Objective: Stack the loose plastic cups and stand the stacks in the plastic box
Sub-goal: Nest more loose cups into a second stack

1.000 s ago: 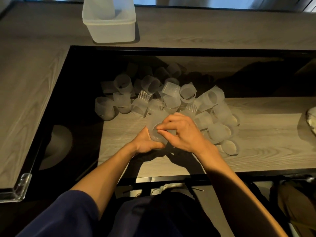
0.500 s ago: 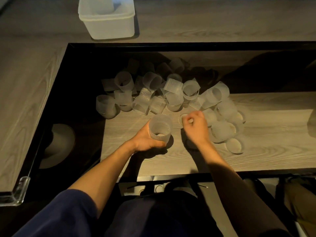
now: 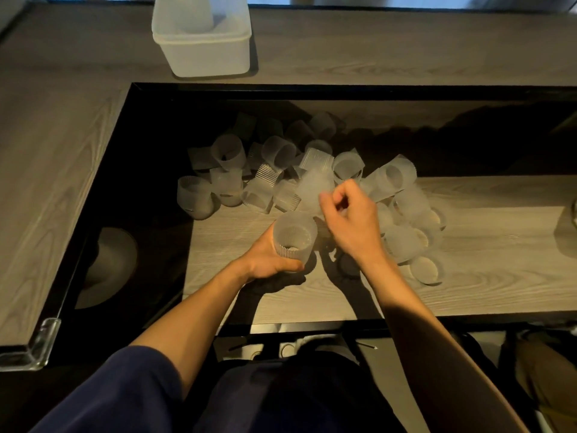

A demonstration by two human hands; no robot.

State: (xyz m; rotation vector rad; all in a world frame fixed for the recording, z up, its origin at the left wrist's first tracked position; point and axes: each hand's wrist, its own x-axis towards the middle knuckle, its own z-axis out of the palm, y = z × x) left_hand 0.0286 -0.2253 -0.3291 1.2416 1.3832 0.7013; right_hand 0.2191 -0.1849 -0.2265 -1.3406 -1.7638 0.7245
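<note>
My left hand (image 3: 268,260) grips a short stack of ribbed frosted cups (image 3: 293,237), mouth up, just above the wooden tabletop. My right hand (image 3: 349,223) is raised beside it and pinches a single frosted cup (image 3: 312,192), blurred by motion, lifted above the pile. Several loose cups (image 3: 274,176) lie tumbled on the table behind and to the right of my hands. The white plastic box (image 3: 206,54) stands on the far counter, with a stack of cups (image 3: 193,10) upright inside it.
A black rim (image 3: 343,89) frames the lower table. The wooden counter (image 3: 56,151) runs along the left and the far side. A clear corner guard (image 3: 34,348) sits at the counter's near left corner. A partly seen object (image 3: 574,210) lies at the right edge.
My right hand left the stack, reached into the pile and lifted one cup out of it. My left hand kept the stack and turned its mouth upward.
</note>
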